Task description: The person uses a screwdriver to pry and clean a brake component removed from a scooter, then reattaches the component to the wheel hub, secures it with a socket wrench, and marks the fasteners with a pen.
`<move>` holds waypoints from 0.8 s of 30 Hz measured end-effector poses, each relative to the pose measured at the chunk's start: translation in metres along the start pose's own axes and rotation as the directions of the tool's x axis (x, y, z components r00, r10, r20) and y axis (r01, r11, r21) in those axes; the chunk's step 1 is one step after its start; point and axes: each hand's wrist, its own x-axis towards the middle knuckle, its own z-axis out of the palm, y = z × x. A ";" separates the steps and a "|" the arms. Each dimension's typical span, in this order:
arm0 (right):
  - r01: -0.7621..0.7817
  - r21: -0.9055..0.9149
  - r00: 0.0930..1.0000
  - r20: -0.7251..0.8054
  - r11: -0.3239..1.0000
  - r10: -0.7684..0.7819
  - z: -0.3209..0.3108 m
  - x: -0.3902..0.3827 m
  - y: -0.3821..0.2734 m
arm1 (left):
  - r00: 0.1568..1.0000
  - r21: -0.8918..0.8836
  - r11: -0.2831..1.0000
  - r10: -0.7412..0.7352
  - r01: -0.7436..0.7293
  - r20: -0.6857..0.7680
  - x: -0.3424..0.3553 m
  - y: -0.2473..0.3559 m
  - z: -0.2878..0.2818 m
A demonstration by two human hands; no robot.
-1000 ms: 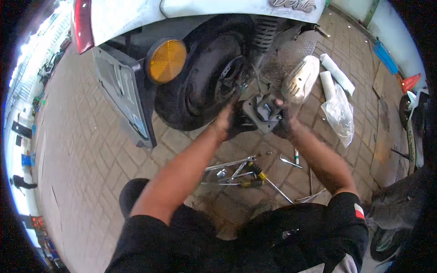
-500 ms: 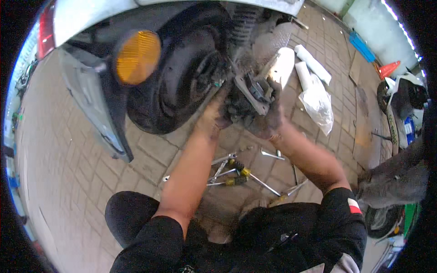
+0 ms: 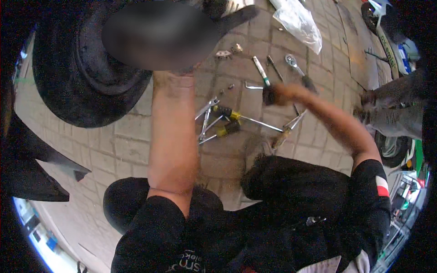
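My left forearm reaches up beside the black wheel. A blurred patch covers my left hand, so its fingers and anything in them are hidden. My right hand is low over the paving, among the tools. Its dark fingertips touch or nearly touch the lower end of a slim white tool with a green band; motion smears the fingers. An L-shaped metal key lies just left of them. Beyond the hand rests a ratchet wrench, with a thin dark rod beside it.
Yellow-and-black screwdrivers and several wrenches lie before my knees. Small metal parts sit near the wheel, and a clear plastic bag lies farther off. Another person's grey trousers and a scooter are at the right.
My right hand has left the dark mechanical part by the wheel and moved down to the tools on the right. My left arm stays raised by the wheel. The view has shifted toward the paving.
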 end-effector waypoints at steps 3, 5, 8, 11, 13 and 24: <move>0.031 0.011 0.989 -0.148 0.999 -0.029 0.055 0.014 -0.063 | 1.000 0.051 0.999 0.003 -0.003 0.013 -0.002 0.001 0.002; 0.183 -0.256 0.941 -0.232 0.949 -0.244 0.075 0.040 -0.098 | 0.999 0.087 0.996 0.021 -0.023 0.031 -0.010 -0.005 0.009; 0.196 -0.349 0.798 -0.486 0.916 -0.356 0.095 0.080 -0.108 | 0.989 0.079 0.993 0.079 -0.089 0.124 -0.005 -0.031 0.014; -0.093 -0.027 0.994 -0.052 0.995 0.092 0.072 0.095 -0.133 | 0.973 0.246 0.961 0.170 -0.129 -0.153 -0.010 -0.030 0.025; 0.049 -0.214 0.975 -0.201 0.976 -0.093 0.072 0.092 -0.125 | 0.953 0.311 0.938 0.224 -0.154 -0.206 -0.011 -0.033 0.036; -0.228 -0.105 0.798 -0.589 0.968 0.124 -0.039 -0.085 -0.094 | 0.929 0.211 0.956 0.257 -0.204 -0.267 0.021 -0.044 0.042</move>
